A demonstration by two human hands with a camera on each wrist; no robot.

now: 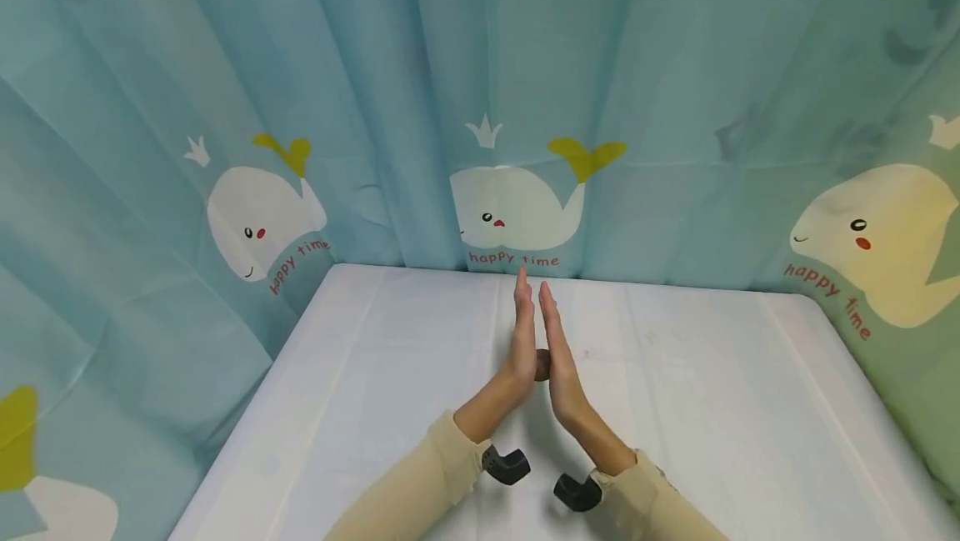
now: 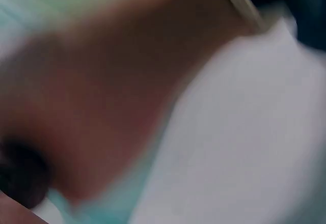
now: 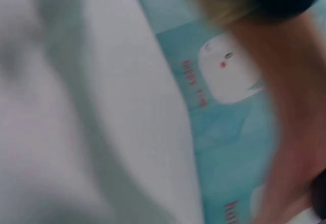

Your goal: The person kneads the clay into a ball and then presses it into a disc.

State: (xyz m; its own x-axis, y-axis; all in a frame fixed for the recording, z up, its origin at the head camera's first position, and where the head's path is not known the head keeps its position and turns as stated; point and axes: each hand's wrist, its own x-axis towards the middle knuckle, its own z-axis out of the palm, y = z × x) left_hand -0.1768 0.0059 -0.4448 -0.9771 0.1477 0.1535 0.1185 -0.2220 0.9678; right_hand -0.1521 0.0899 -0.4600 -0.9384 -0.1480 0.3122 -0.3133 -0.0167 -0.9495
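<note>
Both hands stand upright over the table, palms facing each other and fingers straight, in the head view. Between the lower palms of the left hand and the right hand is a small, dark brown, round thing; its kind is not clear. The palms flank it from both sides, while a narrow gap runs up between the fingers. In the left wrist view the dark round thing shows blurred at the lower left. Only part of the dark round thing shows at the right edge of the right wrist view.
A white-covered table spreads beneath the hands. Blue-green curtains printed with whales surround its far and side edges. A black wrist camera is on the left wrist, another black wrist camera on the right, close together.
</note>
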